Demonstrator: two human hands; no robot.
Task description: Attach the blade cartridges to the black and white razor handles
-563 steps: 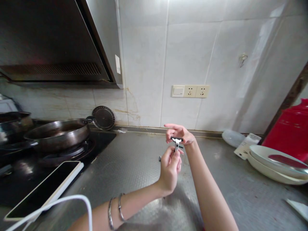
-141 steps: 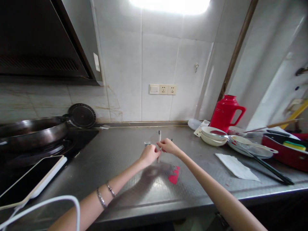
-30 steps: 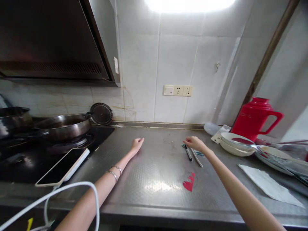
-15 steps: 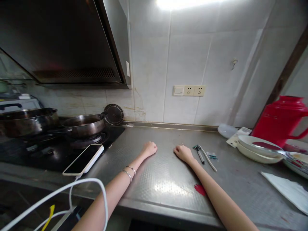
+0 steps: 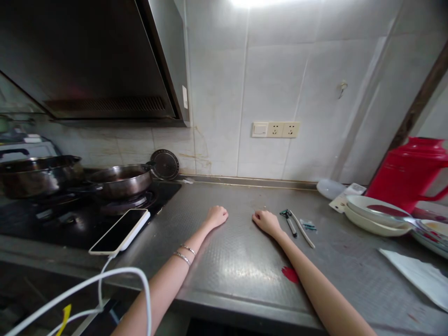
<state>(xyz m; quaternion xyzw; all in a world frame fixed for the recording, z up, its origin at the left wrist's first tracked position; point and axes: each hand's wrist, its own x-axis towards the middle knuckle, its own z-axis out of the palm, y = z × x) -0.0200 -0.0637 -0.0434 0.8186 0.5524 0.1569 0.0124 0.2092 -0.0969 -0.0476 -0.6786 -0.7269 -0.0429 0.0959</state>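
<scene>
My left hand [image 5: 216, 215] rests on the steel counter [image 5: 241, 252], closed in a loose fist with nothing showing in it. Two silver bracelets [image 5: 185, 254] circle that wrist. My right hand [image 5: 266, 220] lies on the counter too, its fingers curled in and nothing visible in them. Just to its right are a razor [image 5: 290, 224] with a green and black head and a pale curved stick [image 5: 301, 228]. Beside these is a small clear packet [image 5: 308, 225] with teal pieces. A red patch [image 5: 290, 274] shows beside my right forearm.
At left, a phone [image 5: 119, 232] with a white cable [image 5: 105, 271] lies at the stove's edge. Two pans [image 5: 121, 182] stand on the stove [image 5: 21, 219] under the hood. At right are stacked plates [image 5: 374, 224], a red thermos jug [image 5: 408, 175] and a white sheet [image 5: 416, 275].
The view has shifted very slightly. Both hands stay closed in the same places on the counter, and nothing has been picked up.
</scene>
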